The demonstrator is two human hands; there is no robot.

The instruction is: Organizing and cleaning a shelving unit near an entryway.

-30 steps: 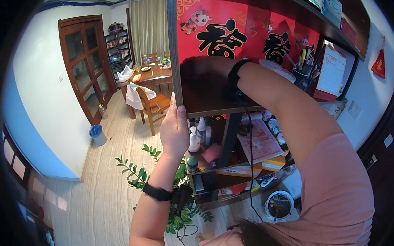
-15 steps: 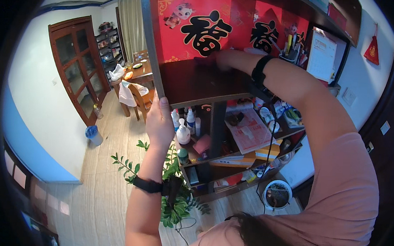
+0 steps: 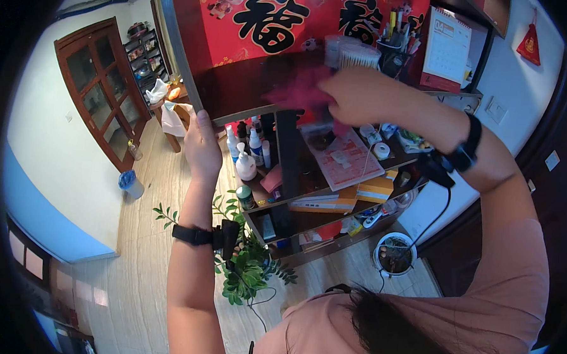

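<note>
A dark pink cloth, blurred by motion, is bunched in my right hand at the front edge of the upper shelf. My right fingers are closed on it, and a corner hangs below the hand. My left hand grips the lower left corner of the shelf frame, thumb on the near side and most fingers hidden. Behind my right hand stand a clear tub of cotton swabs, a black pen holder and a desk calendar. Red decorative sheets line the shelf's back.
Lower shelves hold a white pump bottle, spray bottles, a red-and-white printed sheet and orange-and-white boxes. A leafy plant and a white pot stand on the floor below. A black cable hangs from my right wrist.
My right hand has come from deep inside the shelf toward me to its front edge, bringing the cloth into view. My left hand still holds the frame. The whole view has shifted.
</note>
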